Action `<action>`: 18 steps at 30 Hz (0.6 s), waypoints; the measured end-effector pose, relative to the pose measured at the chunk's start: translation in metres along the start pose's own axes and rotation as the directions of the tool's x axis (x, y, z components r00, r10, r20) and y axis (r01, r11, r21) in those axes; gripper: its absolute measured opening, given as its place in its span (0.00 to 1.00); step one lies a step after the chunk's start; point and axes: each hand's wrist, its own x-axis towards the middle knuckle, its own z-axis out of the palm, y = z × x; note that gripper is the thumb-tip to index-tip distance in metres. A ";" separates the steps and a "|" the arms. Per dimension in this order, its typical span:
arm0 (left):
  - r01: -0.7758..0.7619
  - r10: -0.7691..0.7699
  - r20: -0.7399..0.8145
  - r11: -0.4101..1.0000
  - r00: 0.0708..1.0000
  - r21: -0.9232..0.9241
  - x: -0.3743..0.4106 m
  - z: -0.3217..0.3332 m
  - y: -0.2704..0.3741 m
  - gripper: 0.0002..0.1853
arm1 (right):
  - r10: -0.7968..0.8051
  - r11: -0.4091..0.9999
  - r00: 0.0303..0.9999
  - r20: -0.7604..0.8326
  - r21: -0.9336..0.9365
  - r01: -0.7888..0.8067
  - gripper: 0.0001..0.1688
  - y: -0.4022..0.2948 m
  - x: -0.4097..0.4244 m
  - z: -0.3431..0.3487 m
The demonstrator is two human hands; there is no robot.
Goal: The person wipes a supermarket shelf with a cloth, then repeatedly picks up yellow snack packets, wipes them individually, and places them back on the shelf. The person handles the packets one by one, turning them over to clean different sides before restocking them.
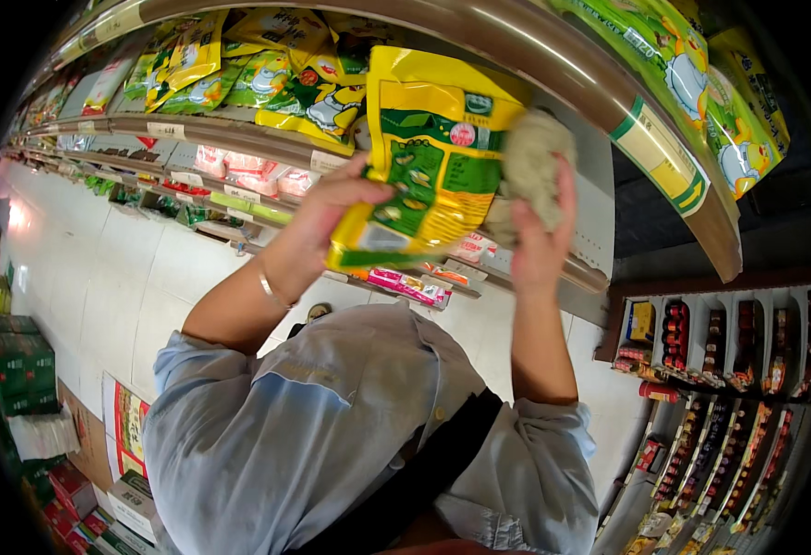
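Note:
My left hand (329, 215) grips the lower left edge of a yellow and green plastic seasoning pouch (412, 173), its printed panel turned toward me. A crumpled grey-beige cloth (541, 166) is in my right hand (548, 229), beside the pouch's right edge; whether the cloth touches the pouch I cannot tell. Both hands are raised in front of a store shelf (589, 222), whose right end shows bare perforated metal. More yellow and green pouches (336, 104) lie on that shelf to the left, partly behind the held one.
Above runs a brown shelf edge (551, 48) with green pouches (690, 76) at its right end. Lower shelves hold pink-and-white bags (239, 170). Racks of dark jars (711, 340) stand at right. Green cartons (20, 361) are stacked on the tiled floor (128, 257) at left.

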 end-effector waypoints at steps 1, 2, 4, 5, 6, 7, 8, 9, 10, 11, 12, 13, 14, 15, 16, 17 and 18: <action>0.045 -0.035 0.116 0.996 0.993 -0.082 0.002 0.004 -0.012 0.23 | -0.113 0.981 0.986 0.123 -0.143 0.130 0.29 0.002 -0.002 0.010; 0.049 -0.038 0.086 0.990 0.996 -0.130 0.001 0.002 -0.019 0.23 | -0.142 0.956 0.970 0.198 -0.226 0.186 0.29 0.004 -0.003 0.021; 0.013 0.002 0.070 0.978 0.998 -0.207 0.004 0.000 -0.025 0.24 | -0.179 0.870 0.919 0.351 -0.379 0.315 0.29 0.004 -0.002 0.038; -0.029 0.048 0.076 0.972 0.996 -0.233 0.006 -0.002 -0.027 0.24 | -0.177 0.839 0.902 0.394 -0.419 0.347 0.29 0.001 -0.004 0.040; -0.078 0.103 0.082 0.963 0.991 -0.259 0.008 -0.004 -0.026 0.26 | -0.178 0.803 0.880 0.440 -0.452 0.388 0.29 -0.002 -0.005 0.043; -0.105 0.135 0.094 0.956 0.986 -0.275 0.006 -0.007 -0.025 0.26 | -0.178 0.765 0.856 0.485 -0.479 0.430 0.30 -0.005 -0.008 0.045; -0.132 0.169 0.105 0.948 0.980 -0.291 0.003 -0.010 -0.024 0.27 | -0.196 0.731 0.829 0.524 -0.485 0.479 0.31 -0.005 -0.013 0.045; -0.162 0.204 0.111 0.938 0.973 -0.306 -0.002 -0.014 -0.023 0.27 | -0.166 0.735 0.798 0.580 -0.467 0.492 0.30 -0.006 -0.021 0.044; -0.191 0.231 0.105 0.934 0.967 -0.302 -0.005 -0.020 -0.020 0.28 | -0.135 0.735 0.761 0.634 -0.451 0.506 0.30 -0.007 -0.026 0.040; -0.214 0.255 0.107 0.931 0.961 -0.296 -0.009 -0.027 -0.015 0.28 | -0.105 0.736 0.721 0.685 -0.434 0.520 0.30 -0.007 -0.032 0.035; -0.238 0.279 0.110 0.926 0.954 -0.293 -0.014 -0.036 -0.010 0.29 | -0.036 0.749 0.679 0.733 -0.430 0.504 0.29 -0.005 -0.037 0.027; -0.263 0.306 0.117 0.921 0.945 -0.286 -0.019 -0.042 -0.004 0.29 | -0.040 0.749 0.699 0.714 -0.441 0.494 0.28 0.000 -0.037 0.018; -0.348 0.369 0.063 0.912 0.927 -0.217 -0.026 -0.043 0.001 0.29 | -0.044 0.751 0.719 0.694 -0.452 0.482 0.28 0.006 -0.036 0.010; -0.347 0.363 0.067 0.921 0.929 -0.178 -0.033 -0.041 0.005 0.30 | -0.045 0.753 0.737 0.674 -0.462 0.468 0.28 0.008 -0.034 0.009; -0.338 0.351 0.071 0.930 0.934 -0.143 -0.038 -0.040 0.004 0.31 | -0.123 0.792 0.776 0.618 -0.410 0.452 0.27 -0.001 -0.028 0.017; -0.328 0.336 0.074 0.939 0.939 -0.108 -0.042 -0.040 0.003 0.32 | -0.193 0.827 0.812 0.551 -0.355 0.437 0.27 -0.018 -0.016 0.028; -0.298 0.300 0.025 0.952 0.954 -0.068 -0.042 -0.044 -0.003 0.33 | -0.252 0.856 0.843 0.476 -0.296 0.423 0.27 -0.033 -0.008 0.041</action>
